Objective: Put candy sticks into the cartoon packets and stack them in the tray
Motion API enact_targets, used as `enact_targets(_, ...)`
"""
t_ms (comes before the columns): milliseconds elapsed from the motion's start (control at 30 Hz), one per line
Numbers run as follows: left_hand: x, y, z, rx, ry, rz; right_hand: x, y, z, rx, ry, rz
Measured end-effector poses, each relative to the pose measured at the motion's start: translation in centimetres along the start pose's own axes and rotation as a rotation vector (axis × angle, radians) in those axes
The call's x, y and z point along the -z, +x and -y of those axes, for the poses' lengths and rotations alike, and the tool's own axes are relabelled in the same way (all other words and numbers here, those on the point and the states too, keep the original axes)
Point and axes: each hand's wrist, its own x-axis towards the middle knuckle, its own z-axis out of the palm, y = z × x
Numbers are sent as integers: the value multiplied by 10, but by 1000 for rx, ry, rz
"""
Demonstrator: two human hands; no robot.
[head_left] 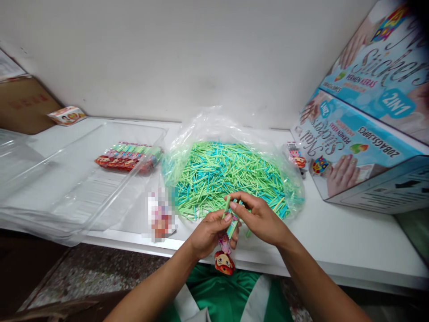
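My left hand [209, 232] is closed around a small printed packet [224, 257] with a cartoon face, which hangs below the fingers at the table's front edge. My right hand [258, 217] pinches a green stick [227, 206] at the packet's top. Both hands hover just in front of a heap of green and blue sticks [221, 174] lying in an opened clear plastic bag [214, 127] on the white table [351, 237].
A clear plastic tray [67, 188] at the left holds a row of filled packets [129, 156]. Another packet [295, 154] lies right of the heap. Stacked blue sticker cartons [368, 134] stand at the right, and a brown box [23, 105] sits far left.
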Motion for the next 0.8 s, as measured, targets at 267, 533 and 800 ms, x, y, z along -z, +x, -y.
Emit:
enact_targets(267, -1, 0, 4, -23, 15, 0, -2, -1, 0, -41, -70, -28)
enact_targets(533, -2, -1, 1, -29, 90, -27, -4, 0, -3, -40, -85, -40)
enact_targets(800, -1, -3, -1, -88, 189, -45, 0, 1, 2, 59, 7, -21)
